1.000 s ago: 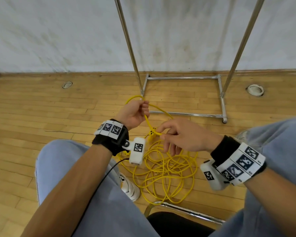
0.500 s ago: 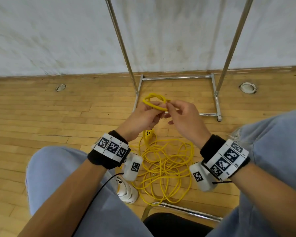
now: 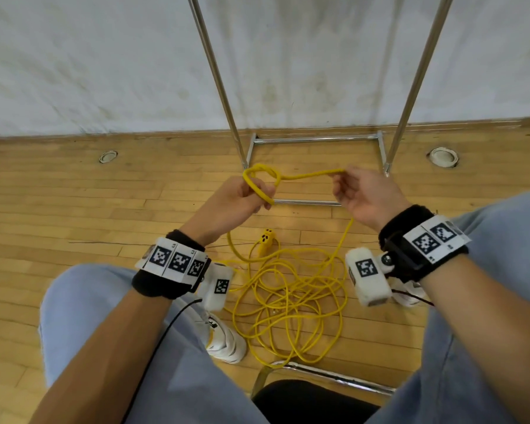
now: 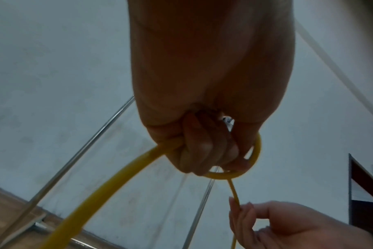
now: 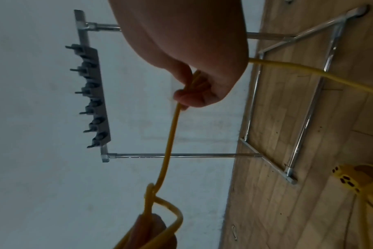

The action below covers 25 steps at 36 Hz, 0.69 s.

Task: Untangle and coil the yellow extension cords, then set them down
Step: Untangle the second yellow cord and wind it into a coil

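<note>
A yellow extension cord (image 3: 288, 298) lies in a tangled heap on the wooden floor between my feet, its socket end (image 3: 266, 240) resting at the heap's far side. My left hand (image 3: 242, 197) grips small loops of the cord (image 4: 241, 171) in its curled fingers. My right hand (image 3: 349, 188) pinches the cord (image 5: 175, 118) a short way to the right, and a stretch runs nearly taut between the two hands. From the right hand the cord drops to the heap.
A metal rack (image 3: 315, 139) stands on the floor just beyond my hands, against the white wall. My white shoe (image 3: 224, 341) sits left of the heap. A chair's metal frame (image 3: 318, 374) is under me. Two round floor fittings (image 3: 442, 156) lie at left and right.
My hands were together at the loops; the right hand has now drawn a length of cord out to the right, away from the left hand.
</note>
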Each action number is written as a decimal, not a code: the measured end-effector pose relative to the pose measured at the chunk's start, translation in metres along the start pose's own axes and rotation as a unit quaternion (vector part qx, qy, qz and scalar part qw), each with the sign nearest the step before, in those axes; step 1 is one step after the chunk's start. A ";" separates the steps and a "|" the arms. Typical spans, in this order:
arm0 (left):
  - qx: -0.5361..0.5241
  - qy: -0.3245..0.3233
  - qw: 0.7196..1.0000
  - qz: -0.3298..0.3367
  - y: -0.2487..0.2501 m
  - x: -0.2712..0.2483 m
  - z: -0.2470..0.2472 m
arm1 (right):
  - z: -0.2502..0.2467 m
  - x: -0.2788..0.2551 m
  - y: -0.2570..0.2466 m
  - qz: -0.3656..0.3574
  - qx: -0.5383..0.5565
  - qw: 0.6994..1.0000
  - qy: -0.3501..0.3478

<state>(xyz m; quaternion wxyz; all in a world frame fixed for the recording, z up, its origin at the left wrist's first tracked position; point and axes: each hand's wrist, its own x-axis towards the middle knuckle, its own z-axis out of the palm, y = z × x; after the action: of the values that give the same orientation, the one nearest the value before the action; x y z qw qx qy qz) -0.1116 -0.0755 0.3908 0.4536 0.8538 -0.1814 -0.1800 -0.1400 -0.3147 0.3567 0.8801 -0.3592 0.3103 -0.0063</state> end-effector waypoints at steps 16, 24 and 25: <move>-0.162 0.053 0.980 0.098 0.011 -0.004 0.013 | 0.016 -0.024 0.055 0.084 -0.026 0.986 -0.142; -0.171 0.082 0.979 0.074 0.012 -0.002 0.009 | 0.019 -0.022 0.050 0.049 0.125 0.984 -0.115; -0.165 0.081 0.980 0.072 0.011 -0.001 0.010 | 0.018 -0.021 0.050 0.045 0.125 0.985 -0.113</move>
<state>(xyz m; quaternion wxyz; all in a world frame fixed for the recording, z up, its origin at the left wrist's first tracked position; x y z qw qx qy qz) -0.1184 -0.0873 0.3948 0.6132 0.7636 -0.1727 -0.1050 -0.1577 -0.2608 0.3463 0.9468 -0.2302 0.2221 0.0354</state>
